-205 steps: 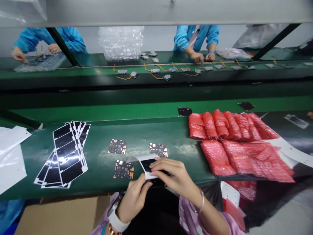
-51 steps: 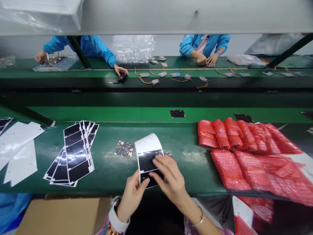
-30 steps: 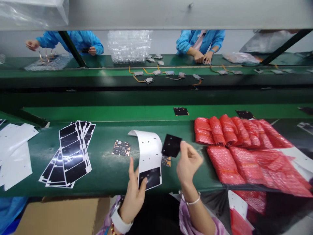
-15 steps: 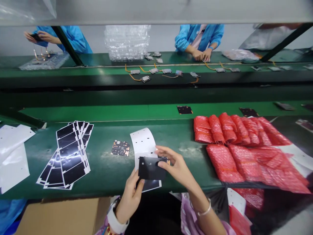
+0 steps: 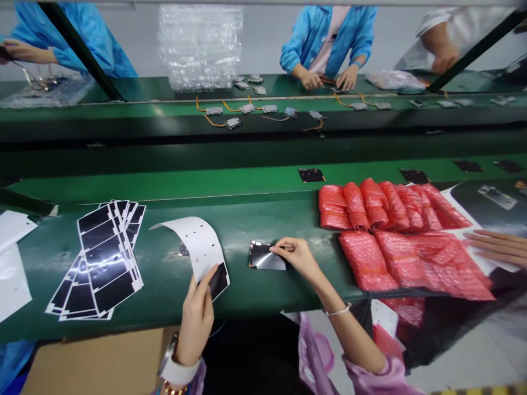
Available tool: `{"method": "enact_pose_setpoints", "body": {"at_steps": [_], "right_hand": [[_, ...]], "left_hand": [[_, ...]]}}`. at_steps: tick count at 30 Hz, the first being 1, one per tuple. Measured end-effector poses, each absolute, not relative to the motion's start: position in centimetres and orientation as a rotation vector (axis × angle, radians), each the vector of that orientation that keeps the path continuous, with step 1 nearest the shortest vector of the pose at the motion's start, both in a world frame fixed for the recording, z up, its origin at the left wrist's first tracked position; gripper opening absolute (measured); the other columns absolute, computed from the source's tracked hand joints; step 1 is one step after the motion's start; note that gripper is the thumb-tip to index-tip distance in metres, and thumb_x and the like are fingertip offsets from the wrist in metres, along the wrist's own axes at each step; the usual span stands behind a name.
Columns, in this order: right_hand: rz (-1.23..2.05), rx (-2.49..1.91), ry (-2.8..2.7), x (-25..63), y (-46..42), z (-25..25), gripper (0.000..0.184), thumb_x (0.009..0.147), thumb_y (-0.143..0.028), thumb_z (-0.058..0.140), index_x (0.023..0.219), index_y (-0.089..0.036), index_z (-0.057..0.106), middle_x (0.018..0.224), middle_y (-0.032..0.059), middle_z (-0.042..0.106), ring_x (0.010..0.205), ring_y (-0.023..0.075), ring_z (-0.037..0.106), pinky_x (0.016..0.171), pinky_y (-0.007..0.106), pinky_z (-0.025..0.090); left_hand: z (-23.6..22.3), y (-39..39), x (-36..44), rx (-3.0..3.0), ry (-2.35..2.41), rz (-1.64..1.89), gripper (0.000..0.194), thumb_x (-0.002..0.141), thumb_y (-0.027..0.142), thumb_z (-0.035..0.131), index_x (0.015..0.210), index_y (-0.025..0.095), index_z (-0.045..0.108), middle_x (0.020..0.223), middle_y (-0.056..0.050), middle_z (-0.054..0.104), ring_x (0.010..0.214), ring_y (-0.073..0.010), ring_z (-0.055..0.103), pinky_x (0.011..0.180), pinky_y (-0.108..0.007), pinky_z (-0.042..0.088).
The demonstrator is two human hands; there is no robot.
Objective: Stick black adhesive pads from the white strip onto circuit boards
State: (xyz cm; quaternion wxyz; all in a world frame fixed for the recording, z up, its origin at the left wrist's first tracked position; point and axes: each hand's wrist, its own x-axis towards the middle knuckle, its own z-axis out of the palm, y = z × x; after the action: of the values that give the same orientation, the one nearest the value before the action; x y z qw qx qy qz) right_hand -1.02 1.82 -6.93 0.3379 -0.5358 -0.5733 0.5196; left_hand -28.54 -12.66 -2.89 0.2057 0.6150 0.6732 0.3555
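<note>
My left hand (image 5: 198, 312) pinches a curled white sticker sheet (image 5: 201, 241) by its lower end, where a black sticker (image 5: 218, 281) shows. The sheet's far end arches up to the left. To the right, a circuit board (image 5: 267, 257) covered mostly by shiny black film lies on the green bench, its bare components showing along the left and top edges. My right hand (image 5: 297, 257) grips this board's upper right edge between thumb and fingers. Behind the curled sheet, another circuit board (image 5: 183, 250) is mostly hidden.
Fanned sheets of black stickers (image 5: 107, 258) lie left, beside white backing sheets (image 5: 12, 274). Red bubble-wrap packs (image 5: 382, 258) fill the right. Black-covered boards (image 5: 312, 175) sit on the green belt (image 5: 230, 181). A co-worker's hand (image 5: 500, 247) reaches in at right; other people work across the line.
My hands have moved apart. The left carried the sticker sheet leftward, partly covering the other board; the right brought the black-filmed board down to the bench. A co-worker's hand has appeared at right.
</note>
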Motion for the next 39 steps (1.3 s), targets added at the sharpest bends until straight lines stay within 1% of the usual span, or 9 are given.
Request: {"method": "enact_pose_setpoints", "body": {"at_steps": [3,7,10,16,22,26,34,39], "right_hand": [[1.32,-1.431,-1.466,-1.1,1.6,-9.2,0.049,0.073,-0.065,0.077,0.072,-0.016,0.072,0.06,0.0028,0.066,0.05,0.0135,0.053,0.049,0.025,0.038],[1.277,-1.459,-1.453,-1.4,0.7,-10.2,0.049,0.075,-0.066,0.076,0.075,-0.016,0.073,0.064,0.0037,0.068,0.053,0.0149,0.056,0.051,0.026,0.042],[1.253,-1.469,-1.458,-1.5,0.2,-10.4,0.047,0.077,-0.063,0.076,0.077,-0.016,0.074,0.063,0.0026,0.067,0.051,0.014,0.054,0.051,0.026,0.04],[1.207,-1.486,-1.476,-1.6,0.2,-10.4,0.044,0.078,-0.061,0.077,0.077,-0.017,0.074,0.059,0.0003,0.063,0.049,0.0126,0.047,0.049,0.025,0.033],[1.225,-1.487,-1.471,-1.7,0.2,-10.2,0.044,0.079,-0.061,0.075,0.077,-0.018,0.073,0.054,-0.0004,0.062,0.047,0.014,0.051,0.051,0.026,0.036],[1.237,-1.487,-1.464,-1.8,0.2,-10.2,0.043,0.079,-0.061,0.076,0.078,-0.017,0.073,0.052,-0.0006,0.061,0.046,0.0145,0.052,0.05,0.026,0.036],[1.246,-1.486,-1.477,-1.7,0.2,-10.3,0.044,0.079,-0.062,0.075,0.077,-0.018,0.073,0.052,-0.0005,0.061,0.047,0.0153,0.055,0.051,0.026,0.04],[1.232,-1.497,-1.48,-1.6,0.3,-10.5,0.044,0.079,-0.062,0.075,0.077,-0.018,0.072,0.053,-0.0007,0.061,0.045,0.0144,0.053,0.048,0.026,0.037]], "left_hand": [[-3.2,-12.7,-29.1,1.693,1.886,1.012,0.043,0.102,0.017,0.04,0.14,0.027,0.057,0.147,-0.008,0.056,0.136,-0.02,0.055,0.116,-0.037,0.044],[-3.3,-12.7,-29.1,1.668,1.894,1.03,0.04,0.102,0.021,0.042,0.137,0.026,0.059,0.143,-0.009,0.06,0.133,-0.0216,0.058,0.114,-0.04,0.046],[-3.2,-12.6,-29.1,1.676,1.886,1.029,0.039,0.102,0.02,0.043,0.137,0.026,0.059,0.143,-0.008,0.06,0.135,-0.0215,0.057,0.114,-0.039,0.046],[-3.0,-12.5,-29.2,1.67,1.884,1.032,0.039,0.102,0.02,0.044,0.138,0.027,0.058,0.145,-0.007,0.059,0.135,-0.0201,0.056,0.114,-0.035,0.044],[-3.2,-12.6,-29.2,1.636,1.9,1.017,0.039,0.103,0.022,0.044,0.139,0.028,0.058,0.144,-0.006,0.06,0.133,-0.0217,0.058,0.113,-0.036,0.045],[-3.3,-12.6,-29.3,1.605,1.908,1.009,0.039,0.103,0.024,0.045,0.139,0.029,0.059,0.144,-0.007,0.06,0.129,-0.0224,0.061,0.112,-0.038,0.047],[-3.2,-12.7,-29.5,1.611,1.905,1.024,0.039,0.103,0.023,0.045,0.14,0.028,0.058,0.142,-0.006,0.06,0.131,-0.0214,0.058,0.112,-0.036,0.046],[-3.1,-12.5,-29.4,1.618,1.91,1.025,0.038,0.102,0.023,0.045,0.137,0.027,0.06,0.14,-0.006,0.062,0.129,-0.0215,0.06,0.11,-0.035,0.048]]}}
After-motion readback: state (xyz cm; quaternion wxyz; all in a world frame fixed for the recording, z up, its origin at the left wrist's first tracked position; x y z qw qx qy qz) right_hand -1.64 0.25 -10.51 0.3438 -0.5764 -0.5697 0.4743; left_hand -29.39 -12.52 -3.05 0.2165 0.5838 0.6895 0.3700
